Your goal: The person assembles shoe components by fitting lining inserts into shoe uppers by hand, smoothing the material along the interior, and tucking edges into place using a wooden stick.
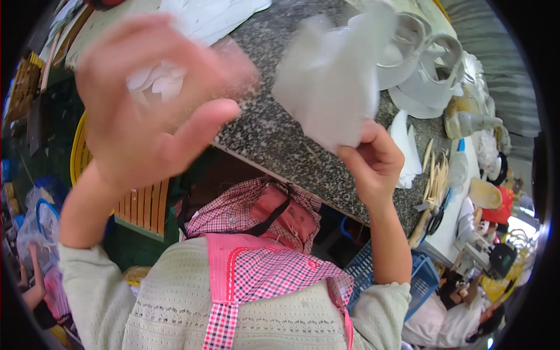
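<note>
My right hand [373, 166] pinches the lower corner of a thin white sheet-like piece [332, 99] between thumb and fingers, holding it up over the speckled stone tabletop [262, 131]. The piece is blurred, so its exact kind is unclear. On the left my left hand [151, 111] is raised, its thumb stretched out and its fingers apart but smeared by motion; nothing shows in its grip. Beyond it lie small white pieces [156, 83], partly covered by the fingers. Flat white cut pieces [216, 17] spread over the far left of the table.
White rounded items with large openings [429, 76] stand at the far right. Beside my right wrist are curved white pieces [405, 146], wooden sticks [437, 178] and black-handled scissors [434, 219]. A pink checked cloth bag [251, 213] hangs below the table edge, near a blue basket [423, 277].
</note>
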The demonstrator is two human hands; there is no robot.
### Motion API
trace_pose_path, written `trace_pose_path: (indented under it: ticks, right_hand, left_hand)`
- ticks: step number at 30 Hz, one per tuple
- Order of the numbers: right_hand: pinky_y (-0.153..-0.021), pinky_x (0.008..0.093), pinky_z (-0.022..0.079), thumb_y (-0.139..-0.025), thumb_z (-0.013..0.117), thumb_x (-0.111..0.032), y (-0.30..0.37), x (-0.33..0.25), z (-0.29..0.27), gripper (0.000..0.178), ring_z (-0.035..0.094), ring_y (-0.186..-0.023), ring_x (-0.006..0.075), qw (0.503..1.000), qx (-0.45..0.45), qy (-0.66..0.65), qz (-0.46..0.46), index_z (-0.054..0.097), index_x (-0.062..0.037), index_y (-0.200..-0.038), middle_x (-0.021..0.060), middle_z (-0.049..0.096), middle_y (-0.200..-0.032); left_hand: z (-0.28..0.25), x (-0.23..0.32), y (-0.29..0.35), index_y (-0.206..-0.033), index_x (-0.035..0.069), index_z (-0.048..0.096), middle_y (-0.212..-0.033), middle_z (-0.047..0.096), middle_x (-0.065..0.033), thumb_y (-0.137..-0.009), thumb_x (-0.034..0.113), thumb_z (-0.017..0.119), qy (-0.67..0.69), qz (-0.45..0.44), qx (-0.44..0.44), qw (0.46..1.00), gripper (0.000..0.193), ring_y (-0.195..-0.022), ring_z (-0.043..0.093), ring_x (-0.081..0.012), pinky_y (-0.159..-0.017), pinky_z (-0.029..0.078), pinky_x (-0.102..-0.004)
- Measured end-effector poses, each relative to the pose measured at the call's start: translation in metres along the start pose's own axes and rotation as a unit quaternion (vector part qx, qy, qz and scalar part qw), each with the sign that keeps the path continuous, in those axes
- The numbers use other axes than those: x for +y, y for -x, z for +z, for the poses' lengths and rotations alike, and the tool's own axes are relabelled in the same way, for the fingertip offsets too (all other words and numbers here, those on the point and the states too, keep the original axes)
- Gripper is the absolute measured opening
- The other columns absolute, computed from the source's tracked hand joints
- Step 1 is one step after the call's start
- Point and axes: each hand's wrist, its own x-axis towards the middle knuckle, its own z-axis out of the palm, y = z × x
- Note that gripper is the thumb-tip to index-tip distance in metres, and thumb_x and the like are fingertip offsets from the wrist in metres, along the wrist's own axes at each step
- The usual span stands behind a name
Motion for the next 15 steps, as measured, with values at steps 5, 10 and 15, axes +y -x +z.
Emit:
trace_pose_path:
  ticks: [5, 10, 15]
  right_hand:
    - [-0.090, 0.0327, 0.044, -0.080, 0.065, -0.005, -0.005, -0.032, 0.010, 0.038, 0.057, -0.101, 0.0179, 0.769, 0.139, -0.579, 0.233, 0.046, 0.0026, -0.112, 0.0105, 0.059, -0.106]
    - [-0.090, 0.0332, 0.046, -0.078, 0.069, -0.006, 0.004, -0.043, 0.003, 0.043, 0.058, -0.100, 0.0187, 0.766, 0.190, -0.570, 0.230, 0.045, 0.0021, -0.112, 0.0117, 0.059, -0.106]
    - [-0.084, 0.0312, 0.049, -0.071, 0.073, -0.002, 0.011, -0.027, -0.002, 0.048, 0.061, -0.095, 0.0190, 0.762, 0.189, -0.582, 0.212, 0.046, 0.0022, -0.111, 0.0130, 0.061, -0.104]
  left_hand:
    - [0.052, 0.032, -0.026, -0.116, 0.000, 0.052, -0.110, 0.058, -0.0054, -0.067, 0.019, 0.080, 0.615, -0.409, 0.147, 0.658, 0.061, -0.102, 0.055, -0.0162, -0.091, 0.042, -0.0307]
    - [0.046, 0.044, -0.068, -0.121, -0.001, 0.047, -0.109, 0.058, -0.0081, -0.064, 0.011, 0.081, 0.626, -0.411, 0.193, 0.634, 0.067, -0.101, 0.056, -0.0138, -0.087, 0.046, -0.0292]
    - [0.061, 0.058, -0.082, -0.122, 0.001, 0.047, -0.110, 0.058, -0.0080, -0.064, 0.004, 0.078, 0.782, -0.383, 0.277, 0.406, 0.066, -0.099, 0.057, -0.0155, -0.087, 0.046, -0.0318]
